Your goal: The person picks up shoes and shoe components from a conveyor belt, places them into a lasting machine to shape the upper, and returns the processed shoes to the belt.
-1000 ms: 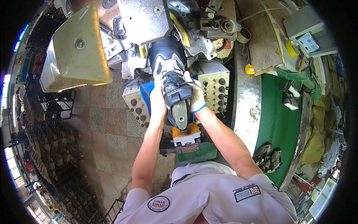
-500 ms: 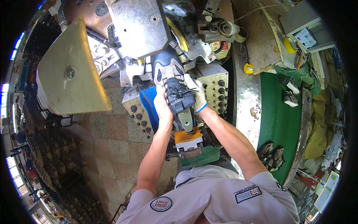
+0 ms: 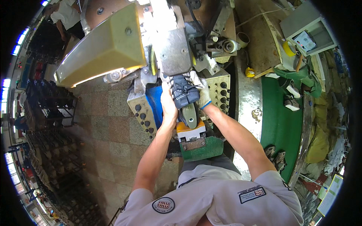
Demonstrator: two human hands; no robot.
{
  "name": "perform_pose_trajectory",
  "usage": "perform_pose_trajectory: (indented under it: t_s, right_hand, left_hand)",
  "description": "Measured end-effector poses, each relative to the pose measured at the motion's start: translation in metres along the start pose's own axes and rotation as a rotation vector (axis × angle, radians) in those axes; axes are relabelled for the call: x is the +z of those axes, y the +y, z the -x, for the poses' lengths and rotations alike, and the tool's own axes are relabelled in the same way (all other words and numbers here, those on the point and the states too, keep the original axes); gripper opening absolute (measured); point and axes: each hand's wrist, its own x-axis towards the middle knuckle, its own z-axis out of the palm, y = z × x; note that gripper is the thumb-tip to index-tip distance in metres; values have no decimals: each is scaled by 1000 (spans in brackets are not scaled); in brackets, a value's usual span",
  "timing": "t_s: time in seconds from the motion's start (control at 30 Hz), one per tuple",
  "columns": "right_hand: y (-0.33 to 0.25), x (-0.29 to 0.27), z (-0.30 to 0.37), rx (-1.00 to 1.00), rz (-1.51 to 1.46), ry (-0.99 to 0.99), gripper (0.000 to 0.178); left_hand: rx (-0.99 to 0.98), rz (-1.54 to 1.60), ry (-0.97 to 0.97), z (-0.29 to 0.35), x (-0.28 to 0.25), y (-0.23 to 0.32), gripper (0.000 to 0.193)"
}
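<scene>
A black and grey shoe upper (image 3: 184,92) sits on a grey-green last (image 3: 188,116), its toe pointing away from me under a metal plate (image 3: 173,56). My bare left hand (image 3: 168,101) is closed along the shoe's left side. On the right side, my right hand (image 3: 203,90), in a white knit glove with a blue cuff, grips it too. The heel end of the last meets an orange-topped support (image 3: 190,132) above a green metal piece (image 3: 201,149). The toe is hidden beneath the plate.
A yellowish shield (image 3: 102,49) hangs at the upper left of the machine. Control boxes with black knobs (image 3: 223,92) flank the shoe. To the right, a green bench surface (image 3: 277,124) holds several shoes. Racks of shoes (image 3: 49,143) stand left; another person (image 3: 68,19) is at the far left.
The metal plate now covers the toe that showed before. The shield and machine head have shifted right and turned. Both hands remain on the shoe.
</scene>
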Motion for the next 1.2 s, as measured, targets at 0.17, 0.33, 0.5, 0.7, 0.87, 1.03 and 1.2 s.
perform_pose_trajectory:
  t_s: [0.17,0.33,0.5,0.7,0.87,1.03,1.2]
  right_hand:
    - [-45,-36,49,132,84,85,67]
    - [-34,-168,130,-4,-105,-29,58]
    - [-47,-201,185,178,-233,253,59]
    - [-54,-188,171,270,-151,205,54]
    - [-72,-147,158,203,3,110,53]
    - [-110,-107,170,166,-34,33,44]
    - [-136,-43,210,243,-62,-311,57]
  left_hand:
    - [202,-347,290,33,-72,-41,53]
    - [1,-769,464,101,-125,-130,82]
    - [138,-1137,365,94,-129,-154,88]
    - [-40,-1159,283,77,-134,-135,80]
    - [106,-1061,326,115,-136,-120,67]
    - [238,-895,384,197,-112,-5,50]
    - [528,-619,409,276,-83,133,52]
